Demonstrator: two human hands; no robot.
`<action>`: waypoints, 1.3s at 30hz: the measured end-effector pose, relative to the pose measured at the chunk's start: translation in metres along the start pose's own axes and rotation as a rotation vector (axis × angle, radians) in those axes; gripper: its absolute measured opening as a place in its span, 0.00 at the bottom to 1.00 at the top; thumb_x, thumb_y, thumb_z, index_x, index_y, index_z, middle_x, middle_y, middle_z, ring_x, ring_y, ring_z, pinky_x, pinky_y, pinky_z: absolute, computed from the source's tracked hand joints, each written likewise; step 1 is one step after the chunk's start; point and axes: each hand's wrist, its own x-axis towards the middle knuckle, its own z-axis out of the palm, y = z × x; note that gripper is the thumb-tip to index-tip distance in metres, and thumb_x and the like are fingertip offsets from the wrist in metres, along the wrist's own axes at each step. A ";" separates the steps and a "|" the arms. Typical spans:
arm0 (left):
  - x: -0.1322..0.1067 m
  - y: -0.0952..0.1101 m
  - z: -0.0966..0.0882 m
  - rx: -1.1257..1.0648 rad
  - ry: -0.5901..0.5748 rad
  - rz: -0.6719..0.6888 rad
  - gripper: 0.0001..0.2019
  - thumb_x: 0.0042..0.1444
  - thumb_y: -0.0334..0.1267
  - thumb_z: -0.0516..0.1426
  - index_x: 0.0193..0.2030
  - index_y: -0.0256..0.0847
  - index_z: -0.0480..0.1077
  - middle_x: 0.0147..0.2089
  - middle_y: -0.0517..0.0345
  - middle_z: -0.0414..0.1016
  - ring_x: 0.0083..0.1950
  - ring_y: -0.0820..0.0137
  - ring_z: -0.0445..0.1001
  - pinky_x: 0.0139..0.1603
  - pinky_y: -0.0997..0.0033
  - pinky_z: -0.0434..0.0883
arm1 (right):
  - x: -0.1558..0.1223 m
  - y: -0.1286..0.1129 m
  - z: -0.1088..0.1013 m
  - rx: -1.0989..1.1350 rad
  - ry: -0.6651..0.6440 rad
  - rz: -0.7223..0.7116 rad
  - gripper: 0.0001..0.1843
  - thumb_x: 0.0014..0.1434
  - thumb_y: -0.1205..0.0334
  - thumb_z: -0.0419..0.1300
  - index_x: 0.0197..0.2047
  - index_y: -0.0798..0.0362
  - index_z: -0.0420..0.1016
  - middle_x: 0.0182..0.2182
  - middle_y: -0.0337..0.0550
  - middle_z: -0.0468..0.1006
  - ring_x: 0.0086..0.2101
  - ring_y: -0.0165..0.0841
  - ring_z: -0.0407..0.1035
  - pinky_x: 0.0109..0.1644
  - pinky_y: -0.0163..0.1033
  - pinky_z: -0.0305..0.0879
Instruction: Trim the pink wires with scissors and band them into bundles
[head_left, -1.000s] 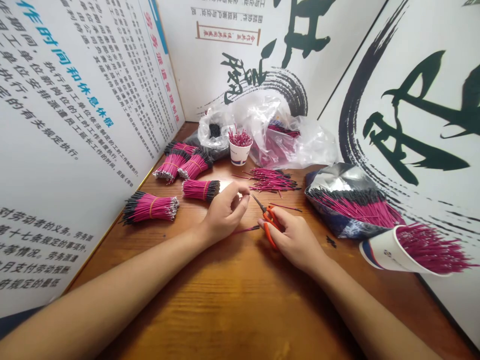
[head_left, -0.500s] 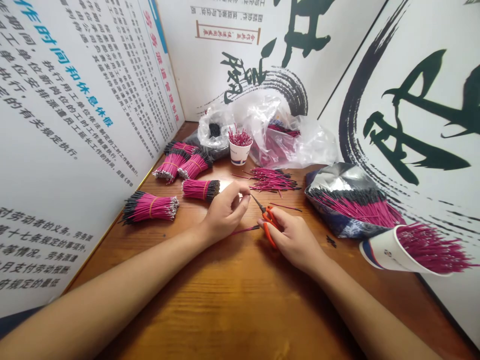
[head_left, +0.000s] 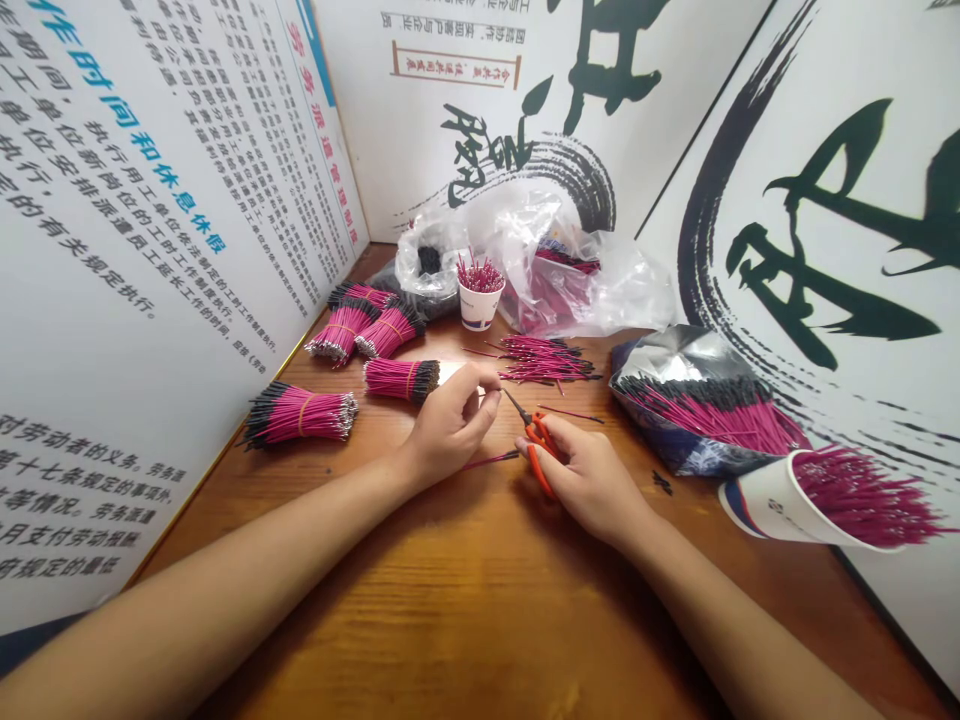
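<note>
My left hand point(head_left: 450, 425) hovers over the wooden table with its thumb and fingertips pinched together; whatever they pinch is too thin to make out. My right hand point(head_left: 589, 480) grips orange-handled scissors point(head_left: 536, 445), their blades pointing up toward my left fingertips. A thin magenta wire point(head_left: 491, 459) runs under my left palm to my right fingers. Banded bundles of magenta wires with black ends point(head_left: 300, 415) lie left of my hands. A loose pile of wires point(head_left: 544, 360) lies just beyond them.
Printed boards point(head_left: 150, 200) stand along the table's left and back. A paper cup of wires point(head_left: 478, 305) and a plastic bag point(head_left: 570, 290) sit behind. On the right lie a foil bag of wires point(head_left: 697, 405) and a tipped paper cup point(head_left: 772, 500).
My hands and the scissors have barely moved. The magenta wire's left end has shifted slightly left.
</note>
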 end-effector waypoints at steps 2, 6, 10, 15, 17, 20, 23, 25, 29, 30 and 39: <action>0.000 0.000 0.000 0.005 0.000 0.002 0.02 0.63 0.33 0.51 0.39 0.39 0.64 0.30 0.65 0.61 0.26 0.79 0.58 0.27 0.77 0.57 | 0.000 -0.001 0.000 0.006 -0.001 -0.002 0.15 0.65 0.53 0.55 0.29 0.51 0.63 0.20 0.32 0.65 0.22 0.28 0.57 0.28 0.34 0.49; 0.001 0.001 -0.001 0.017 -0.006 0.014 0.02 0.63 0.33 0.51 0.40 0.39 0.64 0.30 0.65 0.61 0.26 0.79 0.58 0.27 0.77 0.57 | -0.001 -0.001 0.000 0.006 -0.006 -0.006 0.15 0.65 0.54 0.55 0.28 0.51 0.62 0.19 0.32 0.64 0.22 0.27 0.57 0.28 0.34 0.49; 0.001 0.000 -0.001 0.029 -0.004 0.031 0.02 0.63 0.32 0.51 0.39 0.39 0.64 0.31 0.64 0.61 0.26 0.79 0.58 0.28 0.77 0.58 | -0.001 0.001 0.001 -0.008 0.003 -0.010 0.16 0.65 0.54 0.55 0.27 0.51 0.60 0.20 0.32 0.64 0.22 0.27 0.57 0.28 0.34 0.49; 0.001 0.000 0.000 0.024 -0.004 0.011 0.02 0.64 0.33 0.51 0.40 0.40 0.64 0.30 0.65 0.61 0.26 0.79 0.59 0.27 0.77 0.58 | 0.000 0.003 -0.001 -0.019 0.033 -0.003 0.15 0.65 0.56 0.55 0.28 0.51 0.60 0.20 0.32 0.64 0.23 0.27 0.57 0.29 0.33 0.50; 0.001 0.000 -0.001 0.021 -0.003 0.001 0.03 0.64 0.33 0.51 0.40 0.39 0.64 0.30 0.64 0.62 0.26 0.79 0.59 0.27 0.77 0.58 | 0.000 0.002 -0.002 -0.013 0.035 0.000 0.15 0.65 0.56 0.55 0.28 0.51 0.61 0.20 0.31 0.64 0.22 0.27 0.57 0.28 0.33 0.49; 0.001 0.001 -0.001 0.018 0.002 -0.003 0.03 0.64 0.34 0.51 0.40 0.39 0.65 0.30 0.64 0.62 0.26 0.79 0.59 0.27 0.77 0.58 | -0.001 0.000 -0.002 0.008 0.015 -0.005 0.15 0.65 0.55 0.55 0.28 0.51 0.62 0.19 0.31 0.65 0.22 0.27 0.58 0.28 0.33 0.50; 0.001 0.002 -0.001 0.016 -0.002 -0.007 0.04 0.64 0.34 0.51 0.40 0.39 0.65 0.30 0.64 0.63 0.26 0.78 0.60 0.28 0.76 0.59 | -0.001 -0.001 -0.002 0.016 0.003 -0.007 0.14 0.65 0.55 0.55 0.29 0.51 0.63 0.19 0.32 0.66 0.22 0.27 0.58 0.28 0.34 0.51; 0.002 0.003 -0.001 0.017 -0.008 -0.009 0.04 0.64 0.34 0.50 0.40 0.39 0.65 0.30 0.63 0.64 0.27 0.78 0.61 0.28 0.76 0.59 | -0.001 -0.001 -0.002 0.014 0.000 -0.009 0.14 0.65 0.55 0.55 0.29 0.51 0.64 0.20 0.32 0.66 0.22 0.27 0.58 0.28 0.34 0.50; 0.002 0.002 -0.001 0.021 -0.007 -0.007 0.04 0.63 0.34 0.50 0.40 0.39 0.65 0.31 0.63 0.65 0.28 0.77 0.62 0.29 0.76 0.61 | -0.001 0.000 -0.001 0.009 -0.004 -0.008 0.15 0.65 0.55 0.55 0.29 0.51 0.63 0.20 0.32 0.66 0.22 0.28 0.58 0.28 0.34 0.50; 0.002 0.002 -0.001 0.020 -0.009 -0.007 0.04 0.63 0.34 0.50 0.40 0.39 0.65 0.31 0.62 0.65 0.28 0.77 0.62 0.29 0.76 0.61 | -0.001 0.000 -0.001 0.009 -0.004 -0.008 0.15 0.65 0.55 0.55 0.28 0.51 0.63 0.20 0.32 0.66 0.23 0.28 0.58 0.28 0.34 0.50; 0.001 0.002 -0.002 0.020 -0.019 -0.016 0.05 0.64 0.36 0.50 0.40 0.39 0.66 0.31 0.62 0.65 0.28 0.76 0.62 0.30 0.76 0.61 | 0.001 0.001 -0.001 -0.007 0.031 -0.014 0.12 0.64 0.58 0.55 0.29 0.51 0.65 0.22 0.34 0.69 0.23 0.28 0.61 0.29 0.34 0.52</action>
